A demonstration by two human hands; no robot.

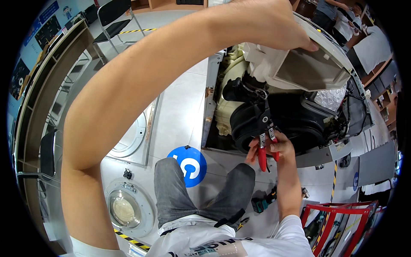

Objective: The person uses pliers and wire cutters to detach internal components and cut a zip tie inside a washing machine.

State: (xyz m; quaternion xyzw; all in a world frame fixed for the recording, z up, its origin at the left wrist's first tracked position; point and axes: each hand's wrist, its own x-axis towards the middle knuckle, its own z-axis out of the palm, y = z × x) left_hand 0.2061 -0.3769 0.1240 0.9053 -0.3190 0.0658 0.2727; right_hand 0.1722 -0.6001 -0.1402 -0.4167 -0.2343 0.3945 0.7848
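My right hand is closed around the red handles of a pair of clamp pliers, with its fingers partly between the handles. The black jaws point away from me and meet a ring clamp on a black rubber hose. Above that hose, a white plastic housing sits in the opened washing machine. My left arm arches over from the left, and my left hand grips the housing's top; most of its fingers are hidden. Below the pliers' jaws lies a large black rubber door seal.
A removed washer door and a front panel lie on the floor to my left. Near my right knee rests a cordless drill. A red rack stands at lower right; people work at the far right.
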